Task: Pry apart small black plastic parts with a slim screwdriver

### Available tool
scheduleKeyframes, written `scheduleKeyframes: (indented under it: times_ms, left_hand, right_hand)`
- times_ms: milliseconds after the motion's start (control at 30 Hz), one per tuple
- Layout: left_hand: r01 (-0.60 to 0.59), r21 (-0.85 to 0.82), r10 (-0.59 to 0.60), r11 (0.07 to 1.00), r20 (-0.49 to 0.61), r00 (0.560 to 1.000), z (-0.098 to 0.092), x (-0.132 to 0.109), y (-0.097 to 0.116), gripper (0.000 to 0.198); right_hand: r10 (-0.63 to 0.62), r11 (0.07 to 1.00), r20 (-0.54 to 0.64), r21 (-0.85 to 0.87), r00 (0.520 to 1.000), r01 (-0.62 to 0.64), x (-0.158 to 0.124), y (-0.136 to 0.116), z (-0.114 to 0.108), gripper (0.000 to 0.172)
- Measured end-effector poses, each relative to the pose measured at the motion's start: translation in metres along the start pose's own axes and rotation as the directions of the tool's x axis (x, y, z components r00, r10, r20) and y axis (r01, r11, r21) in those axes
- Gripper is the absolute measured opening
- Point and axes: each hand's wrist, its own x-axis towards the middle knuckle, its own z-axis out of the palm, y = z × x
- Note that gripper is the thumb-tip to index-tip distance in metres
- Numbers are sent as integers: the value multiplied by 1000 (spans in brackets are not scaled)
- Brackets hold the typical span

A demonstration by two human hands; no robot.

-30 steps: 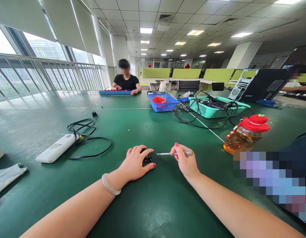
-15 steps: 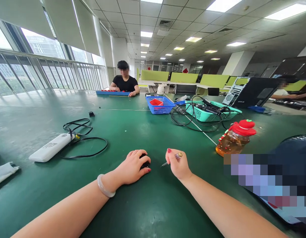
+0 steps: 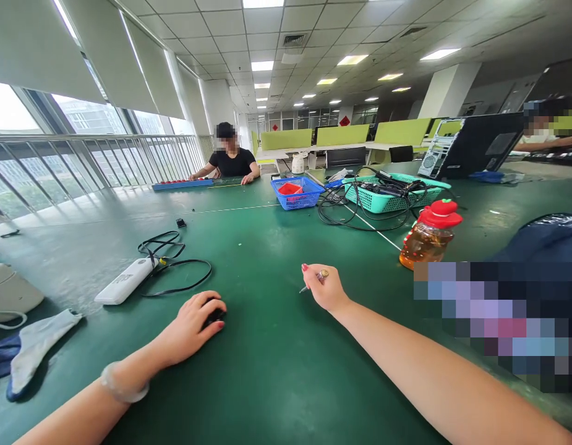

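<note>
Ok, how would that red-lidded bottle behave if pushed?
The red-lidded bottle is probably heavy for its size, since amber liquid shows inside. That liquid may slosh when shoved. Its smooth, clear sides suggest it could be stiff and slippery.

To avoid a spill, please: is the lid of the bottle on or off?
On: the red lid sits atop the bottle.

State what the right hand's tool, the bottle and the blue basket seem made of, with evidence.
Tool: shaft probably metal, smooth and grey; handle mostly hidden. Bottle: clear glass or plastic, glossy; amber liquid shows through. Basket: likely moulded plastic, evenly coloured, with perforated walls.
</note>
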Motion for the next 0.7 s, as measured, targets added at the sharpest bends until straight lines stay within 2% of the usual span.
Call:
scheduleKeyframes:
  times_ms: [133,200,267,400,533,700]
  left_hand:
    - [124,47,-124,991,-9,992,-23,-39,-62,29]
    - [162,55,-161,985,-17,987,-32,-53,-83,32]
    - [194,57,-191,979,-54,980,-38,-62,-94,35]
    - [232,-24,-232,973,-166,958,-47,-70,-92,34]
    - [298,-176,-339,938,-290,895,-54,-71,-78,32]
    - [376,-391,-484,840,-228,845,-51,-70,-74,53]
  right_hand:
    - [-6,1000,9,1,1000,6,1,-1,1,59]
    - [4,1000,0,3,1000,-4,0,-1,2,59]
    - [15,1000,-14,5,1000,-15,0,0,2,59]
    - [14,1000,-31,-8,999,-14,-2,1,1,58]
    - [17,999,-34,-34,999,-18,-2,1,2,59]
    - [-3,1000,-38,-27,999,2,-2,2,2,58]
